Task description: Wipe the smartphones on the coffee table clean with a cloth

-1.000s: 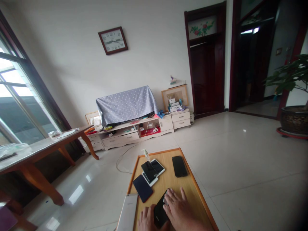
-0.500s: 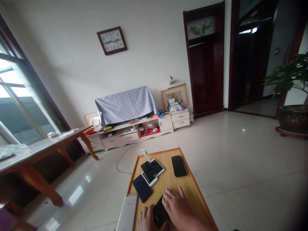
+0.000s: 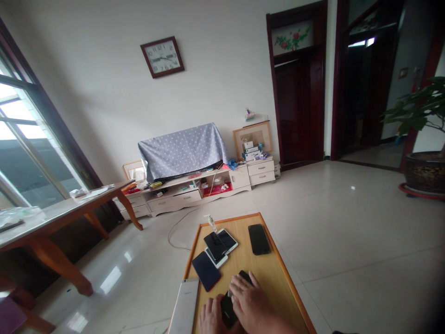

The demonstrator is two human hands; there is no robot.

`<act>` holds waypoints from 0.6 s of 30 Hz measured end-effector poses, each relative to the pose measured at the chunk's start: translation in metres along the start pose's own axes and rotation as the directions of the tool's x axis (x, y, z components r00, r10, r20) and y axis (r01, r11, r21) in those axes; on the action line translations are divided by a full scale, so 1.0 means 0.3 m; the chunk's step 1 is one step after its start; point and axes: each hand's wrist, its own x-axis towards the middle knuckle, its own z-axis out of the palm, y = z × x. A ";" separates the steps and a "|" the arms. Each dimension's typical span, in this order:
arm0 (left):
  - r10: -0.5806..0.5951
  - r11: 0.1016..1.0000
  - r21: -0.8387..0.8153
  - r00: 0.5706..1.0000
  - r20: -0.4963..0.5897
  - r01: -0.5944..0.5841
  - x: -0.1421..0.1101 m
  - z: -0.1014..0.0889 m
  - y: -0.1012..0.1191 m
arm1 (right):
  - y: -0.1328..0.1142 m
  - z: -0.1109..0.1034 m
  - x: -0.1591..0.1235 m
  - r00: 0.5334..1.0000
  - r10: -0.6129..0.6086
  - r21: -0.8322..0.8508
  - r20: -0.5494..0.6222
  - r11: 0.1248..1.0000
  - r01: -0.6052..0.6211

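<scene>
A black phone or small tablet (image 3: pixel 227 311) lies slanted on the wooden table in front of me, face up or down I cannot tell. My left hand (image 3: pixel 211 316) grips its left edge, fingers curled. Across its upper part rests my right hand (image 3: pixel 248 299), fingers bent and close together, with a small pale bit of something under the fingertips. The device's top end shows beyond those fingers. Just ahead are a dark blue tablet (image 3: pixel 206 271) and a black phone (image 3: pixel 215 246) stacked on white-framed devices (image 3: pixel 228 241).
A white tablet (image 3: pixel 184 306) lies along the left edge of the wooden table (image 3: pixel 239 222). Another black phone (image 3: pixel 259 239) sits at the far right, and a clear pump bottle (image 3: pixel 212 223) stands at the back. Beyond are a low cabinet (image 3: pixel 177 202) and a long table (image 3: pixel 62 213).
My right hand has slid down and left over the black device, uncovering its top end. My left hand keeps its place at the edge.
</scene>
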 end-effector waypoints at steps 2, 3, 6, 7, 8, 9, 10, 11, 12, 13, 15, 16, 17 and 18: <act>-0.003 1.000 -0.008 1.000 -0.011 0.003 0.000 0.001 0.000 | 0.002 0.011 0.003 1.000 0.021 -0.020 -0.012 1.000 -0.021; -0.009 1.000 -0.009 1.000 -0.004 0.009 0.003 0.001 -0.005 | -0.002 0.029 0.005 1.000 0.009 -0.020 0.011 1.000 -0.008; -0.024 1.000 -0.001 0.999 0.046 0.024 0.015 0.001 -0.024 | -0.023 0.093 0.005 0.990 -0.057 0.015 0.127 0.998 0.055; -0.027 1.000 -0.001 0.998 0.060 0.027 0.017 0.000 -0.028 | -0.028 0.104 0.003 0.986 -0.074 0.029 0.151 0.997 0.070; -0.025 1.000 -0.002 0.997 0.067 0.025 0.017 -0.002 -0.029 | -0.030 0.106 0.001 0.985 -0.079 0.039 0.153 0.996 0.074; -0.020 1.000 -0.005 0.998 0.063 0.020 0.015 -0.003 -0.026 | -0.026 0.098 0.000 0.989 -0.068 0.039 0.132 0.997 0.063; -0.012 1.000 -0.008 0.999 0.051 0.013 0.011 -0.004 -0.022 | -0.018 0.082 -0.001 0.995 -0.037 0.031 0.093 0.999 0.035; -0.005 1.000 -0.012 0.999 0.032 0.005 0.006 -0.004 -0.015 | -0.007 0.061 -0.001 0.999 0.010 0.015 0.044 1.000 -0.011; 0.001 1.000 -0.018 1.000 0.010 0.000 0.001 -0.003 -0.009 | 0.007 0.040 0.000 0.998 0.068 -0.005 -0.004 0.998 -0.068; 0.001 1.000 -0.025 1.000 -0.011 -0.001 -0.004 -0.001 -0.003 | 0.020 0.022 0.001 0.991 0.126 -0.024 -0.046 0.992 -0.127; -0.004 0.999 -0.034 0.999 -0.043 0.002 -0.008 0.005 0.001 | 0.039 0.013 0.003 0.977 0.190 -0.054 -0.093 0.979 -0.195; -0.006 0.999 -0.034 0.999 -0.050 0.004 -0.006 0.009 -0.001 | 0.042 0.024 0.002 0.979 0.179 -0.064 -0.096 0.980 -0.186; -0.005 1.000 -0.029 0.999 -0.051 0.004 -0.002 0.013 -0.007 | 0.039 0.046 0.001 0.986 0.144 -0.072 -0.086 0.986 -0.150; 0.001 1.000 -0.020 0.999 -0.044 -0.001 0.003 0.016 -0.014 | 0.032 0.075 -0.001 0.994 0.086 -0.077 -0.063 0.993 -0.091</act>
